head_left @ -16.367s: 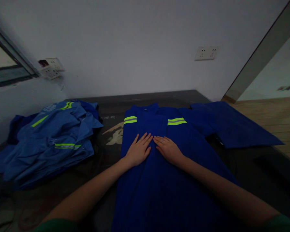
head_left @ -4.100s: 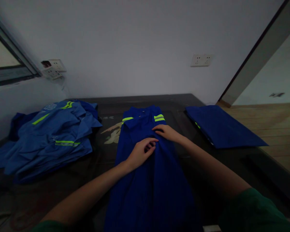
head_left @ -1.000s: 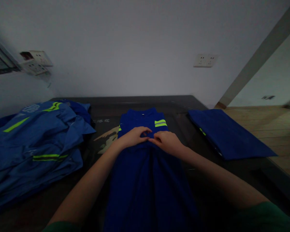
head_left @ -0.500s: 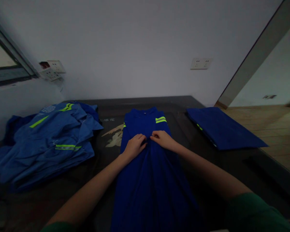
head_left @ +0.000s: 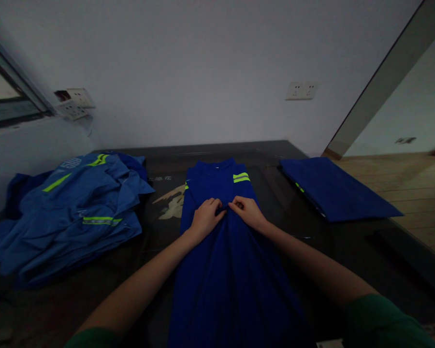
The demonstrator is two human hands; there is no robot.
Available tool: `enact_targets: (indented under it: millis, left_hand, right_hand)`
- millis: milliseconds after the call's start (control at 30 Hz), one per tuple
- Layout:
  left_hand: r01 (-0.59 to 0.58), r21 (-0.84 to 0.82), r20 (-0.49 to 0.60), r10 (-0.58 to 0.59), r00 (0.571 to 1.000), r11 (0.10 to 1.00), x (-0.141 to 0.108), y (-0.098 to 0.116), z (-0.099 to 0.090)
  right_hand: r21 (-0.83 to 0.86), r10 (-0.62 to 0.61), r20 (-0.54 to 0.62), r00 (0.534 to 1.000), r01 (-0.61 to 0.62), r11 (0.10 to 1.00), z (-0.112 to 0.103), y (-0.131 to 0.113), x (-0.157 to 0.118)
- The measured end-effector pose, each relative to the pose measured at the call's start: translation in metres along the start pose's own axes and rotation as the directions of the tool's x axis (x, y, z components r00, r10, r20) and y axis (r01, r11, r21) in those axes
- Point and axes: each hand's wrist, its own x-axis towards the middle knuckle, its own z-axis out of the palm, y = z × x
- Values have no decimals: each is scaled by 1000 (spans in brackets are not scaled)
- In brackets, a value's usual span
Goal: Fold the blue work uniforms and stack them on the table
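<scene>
A dark blue work shirt [head_left: 217,270] with yellow-green reflective stripes lies lengthwise on the dark table [head_left: 275,166], its collar toward the wall and its lower part running toward me. My left hand [head_left: 207,215] pinches the cloth a little below the collar. Close beside it, my right hand [head_left: 248,211] also has a fold of the shirt between thumb and fingers. The fabric is gathered up between both hands, and creases fan out from there toward me. Exactly what part of the front the fingertips hold is too small to tell.
A loose heap of blue work clothes [head_left: 83,212] with reflective strips lies on the left. On the right rests a neatly folded blue garment [head_left: 337,188]. Behind the table rises a white wall [head_left: 188,72] with a double socket [head_left: 300,91].
Both hands keep their pinch on the shirt near the same place. The right fingers have curled slightly and shifted a little to the right; the camera view has moved slightly.
</scene>
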Motion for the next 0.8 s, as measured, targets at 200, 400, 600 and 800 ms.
enact_targets:
  millis: [200, 400, 600, 800]
  left_hand:
    - [-61, 52, -13, 62, 998, 997, 2, -17, -12]
    - [-215, 265, -25, 230, 973, 940, 4, -26, -33]
    - [-320, 275, 72, 313, 947, 907, -9, -19, -24]
    - [-231, 174, 31, 229, 973, 957, -1, -7, -7]
  right_hand:
    - [-50, -41, -33, 999, 40, 998, -7, -3, -2]
    - [58, -55, 35, 998, 53, 997, -3, 1, -2]
    - [185, -100, 85, 991, 83, 979, -8, 11, 4]
    - [117, -189, 133, 973, 174, 978, -8, 17, 11]
